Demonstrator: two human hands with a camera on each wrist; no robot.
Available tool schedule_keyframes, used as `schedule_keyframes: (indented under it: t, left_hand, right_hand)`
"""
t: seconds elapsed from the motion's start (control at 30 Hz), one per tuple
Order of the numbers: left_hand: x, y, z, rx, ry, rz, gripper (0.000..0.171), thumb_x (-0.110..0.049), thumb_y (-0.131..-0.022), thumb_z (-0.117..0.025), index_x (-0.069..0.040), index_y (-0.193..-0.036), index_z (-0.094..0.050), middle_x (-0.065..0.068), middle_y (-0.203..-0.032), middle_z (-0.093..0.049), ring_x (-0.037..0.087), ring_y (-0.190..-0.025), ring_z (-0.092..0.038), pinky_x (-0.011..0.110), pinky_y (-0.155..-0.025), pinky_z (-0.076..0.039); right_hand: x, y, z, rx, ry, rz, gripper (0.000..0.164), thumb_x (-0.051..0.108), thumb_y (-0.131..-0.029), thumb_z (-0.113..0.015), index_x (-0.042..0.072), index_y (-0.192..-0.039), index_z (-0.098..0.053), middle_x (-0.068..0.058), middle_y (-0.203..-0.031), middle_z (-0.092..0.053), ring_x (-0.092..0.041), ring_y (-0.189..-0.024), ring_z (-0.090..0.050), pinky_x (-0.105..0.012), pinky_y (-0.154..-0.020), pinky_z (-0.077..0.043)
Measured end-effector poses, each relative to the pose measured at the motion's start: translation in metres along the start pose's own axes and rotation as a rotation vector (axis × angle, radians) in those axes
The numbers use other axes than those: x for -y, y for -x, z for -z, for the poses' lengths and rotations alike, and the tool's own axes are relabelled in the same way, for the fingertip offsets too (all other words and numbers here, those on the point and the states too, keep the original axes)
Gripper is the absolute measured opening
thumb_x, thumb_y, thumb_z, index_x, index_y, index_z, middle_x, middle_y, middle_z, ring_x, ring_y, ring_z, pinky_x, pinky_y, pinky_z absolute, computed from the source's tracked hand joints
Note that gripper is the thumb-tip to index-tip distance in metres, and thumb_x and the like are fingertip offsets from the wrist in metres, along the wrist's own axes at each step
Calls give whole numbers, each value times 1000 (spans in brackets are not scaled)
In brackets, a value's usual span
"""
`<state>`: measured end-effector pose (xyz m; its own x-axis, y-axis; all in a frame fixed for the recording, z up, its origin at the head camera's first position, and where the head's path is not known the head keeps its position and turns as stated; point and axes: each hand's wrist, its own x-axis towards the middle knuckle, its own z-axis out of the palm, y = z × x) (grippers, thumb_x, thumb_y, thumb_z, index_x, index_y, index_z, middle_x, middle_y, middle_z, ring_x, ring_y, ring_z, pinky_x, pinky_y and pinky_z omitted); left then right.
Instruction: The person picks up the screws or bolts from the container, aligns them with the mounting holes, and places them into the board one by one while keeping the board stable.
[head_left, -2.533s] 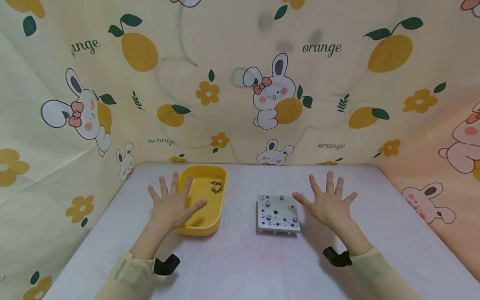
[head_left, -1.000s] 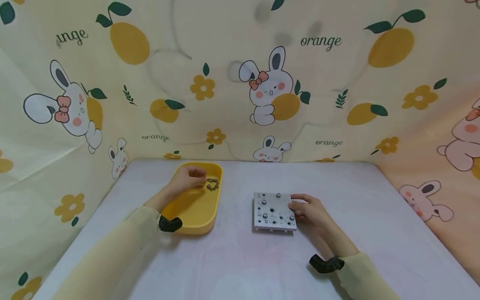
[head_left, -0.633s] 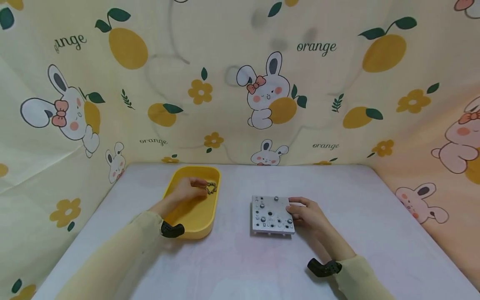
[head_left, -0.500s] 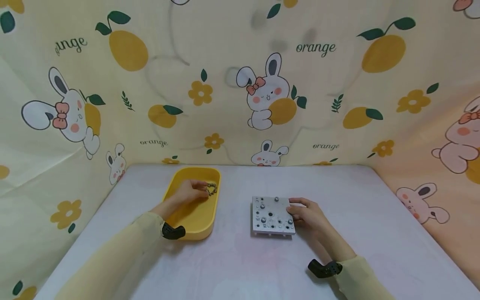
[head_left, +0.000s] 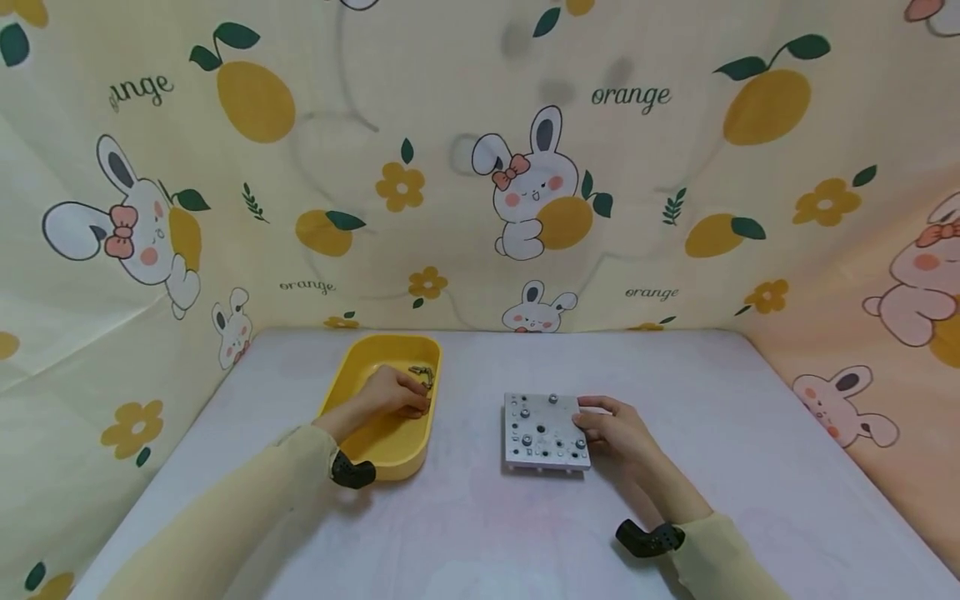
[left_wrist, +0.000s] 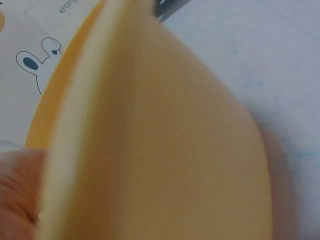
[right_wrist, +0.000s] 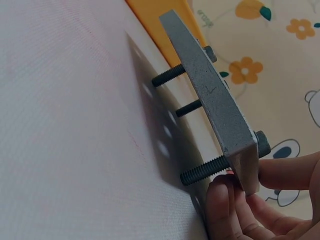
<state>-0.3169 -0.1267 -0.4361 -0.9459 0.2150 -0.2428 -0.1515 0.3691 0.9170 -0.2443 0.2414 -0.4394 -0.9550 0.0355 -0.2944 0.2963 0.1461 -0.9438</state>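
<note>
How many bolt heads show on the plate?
4 bolt heads: two at left, one by the far edge, one by the near right corner; the right hand may hide more.

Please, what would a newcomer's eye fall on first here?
Probably the yellow tray on the table's left, with the left hand inside near some screws. Then, right of it, the metal plate, its edge pinched by the right hand. Behind hangs a rabbit-print cloth.

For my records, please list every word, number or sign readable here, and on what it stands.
"orange", three times, on the back cloth.
"nge", cloth's left side, beginning unclear.
"oran", same cloth, left wrist view, cut off.
Right wrist view: cloth word too blurred.
Metal plate: nothing readable.
</note>
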Motion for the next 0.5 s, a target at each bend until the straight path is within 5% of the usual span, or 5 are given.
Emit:
schedule_keyframes:
  t: [0.23, 0.5]
  left_hand:
    - [2, 2, 2, -31, -29, -2, 23, 0, -80, -79, 9, -100, -72, 14, -84, -72, 20, -74, -72, 30, -68, -57]
    - [2, 5, 5, -80, -190, -78, 24, -14, -79, -84, -3, -99, -77, 3, -90, -73, 15, -85, -64, 28, -82, -52]
  right_hand:
    - [-2, -1, 0, -1, 9, 3, 49, 12, -93, -67, -2, -137, -50, -14, -107, -68, -20, -80, -65, -32, -69, -55]
    - [-2, -3, -1, -8, 15, 1, 49, 12, -93, -67, -1, -137, -50, -13, -105, -68, -19, -80, -66, -31, -69, -55]
